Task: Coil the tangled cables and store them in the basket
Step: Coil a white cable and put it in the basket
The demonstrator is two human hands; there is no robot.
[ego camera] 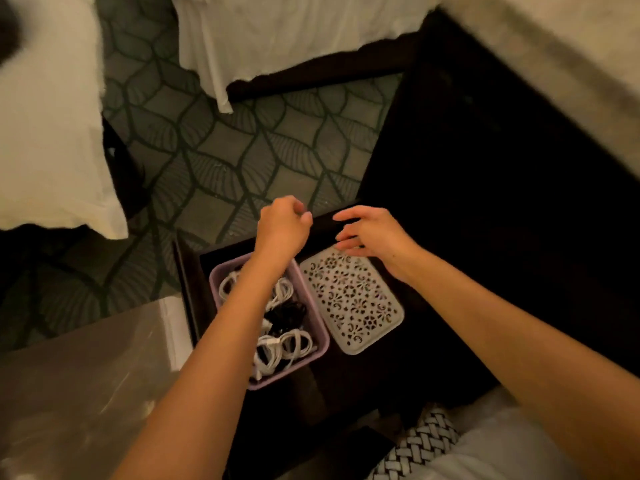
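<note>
A lilac basket (217, 277) stands on a dark table and holds several coiled white cables (291, 348) and a black cable (289, 315). My left forearm crosses over the basket, and my left hand (282, 225) is past its far rim, fingers curled shut with nothing visible in them. To the right of the basket lies a white perforated lid (353, 299), flat on the table. My right hand (370, 232) hovers over the lid's far edge, fingers spread, holding nothing.
The dark table (485, 202) stretches right and far. A patterned carpet (225, 140) lies beyond. White bedding (48, 133) is at the left and another white sheet (277, 36) at the top. A pale surface (86, 375) sits at the lower left.
</note>
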